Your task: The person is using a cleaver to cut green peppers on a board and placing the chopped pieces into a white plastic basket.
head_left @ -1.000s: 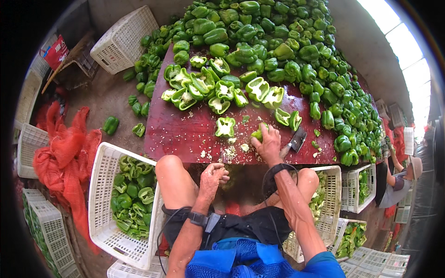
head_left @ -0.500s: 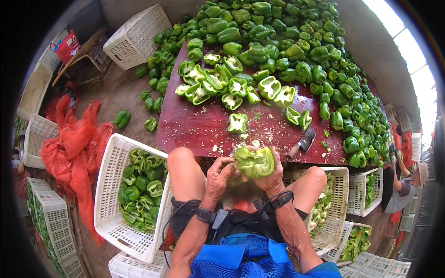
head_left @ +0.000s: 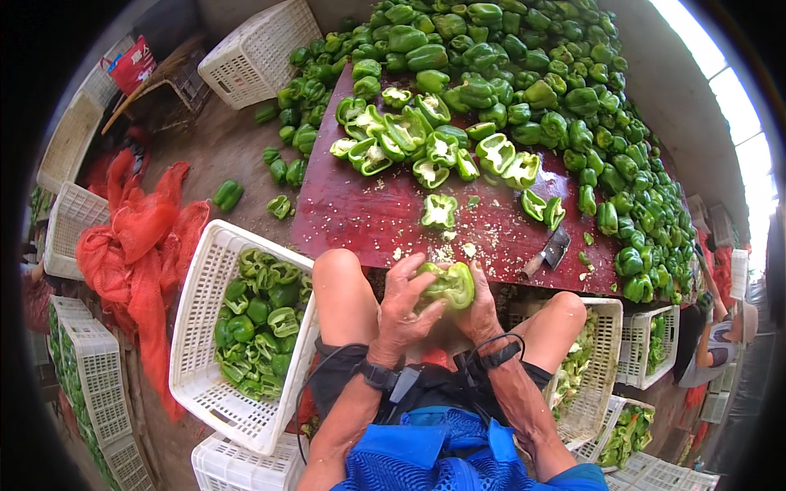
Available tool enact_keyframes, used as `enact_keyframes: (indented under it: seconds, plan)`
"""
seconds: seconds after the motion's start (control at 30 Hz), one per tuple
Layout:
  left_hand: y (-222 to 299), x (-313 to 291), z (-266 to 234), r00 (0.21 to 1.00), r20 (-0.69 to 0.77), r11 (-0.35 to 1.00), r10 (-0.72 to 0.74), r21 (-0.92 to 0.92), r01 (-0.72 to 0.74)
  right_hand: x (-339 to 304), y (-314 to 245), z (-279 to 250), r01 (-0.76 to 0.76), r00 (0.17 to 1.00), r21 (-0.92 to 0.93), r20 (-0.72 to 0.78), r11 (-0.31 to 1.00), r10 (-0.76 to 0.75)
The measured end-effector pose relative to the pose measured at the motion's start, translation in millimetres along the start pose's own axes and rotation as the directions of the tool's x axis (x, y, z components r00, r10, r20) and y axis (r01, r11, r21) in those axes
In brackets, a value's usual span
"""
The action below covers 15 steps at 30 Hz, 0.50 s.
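Above my lap, close to the board's front edge, is a hollowed green bell pepper half (head_left: 450,284). My right hand (head_left: 481,309) grips it from the right, thumb along its side. My left hand (head_left: 401,307) is at its left end, fingers bent around the flesh. Just beyond, one pepper half (head_left: 440,211) lies cut side up on the dark red board (head_left: 352,217), among scattered seeds and bits of core. A cleaver (head_left: 547,251) rests to the right near the edge. Farther back are several more cut halves (head_left: 401,135).
Whole green peppers (head_left: 565,102) are heaped behind and right of the board. A white crate (head_left: 196,315) of cut peppers stands by my left knee; another crate (head_left: 602,352) with pale scraps stands by my right. Red mesh (head_left: 143,245) lies left. Another person (head_left: 720,340) is at far right.
The pepper half has turned in my hands. My left hand has opened from a pinch and come around its left end. The whole view has shifted slightly.
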<state>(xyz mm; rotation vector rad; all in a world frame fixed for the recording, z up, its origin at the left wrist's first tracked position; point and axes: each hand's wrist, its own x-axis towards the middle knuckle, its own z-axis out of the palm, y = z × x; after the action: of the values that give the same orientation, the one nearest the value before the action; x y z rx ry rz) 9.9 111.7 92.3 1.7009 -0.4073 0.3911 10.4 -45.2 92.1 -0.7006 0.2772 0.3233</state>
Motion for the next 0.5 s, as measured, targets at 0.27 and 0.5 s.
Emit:
enact_keyframes:
  seconds: [0.27, 0.5]
  plan:
    - [-2, -10, -10, 1.000, -0.020, 1.000, -0.021, -0.016, 0.021, 11, 13, 14, 0.273, 0.925, -0.597, -0.053, 0.755, -0.376]
    - [-33, -29, 24, 0.847, -0.011, 0.836, -0.531, -0.172, 0.522, 41, 3, 110, 0.333, 0.916, -0.508, -0.026, 0.794, -0.400]
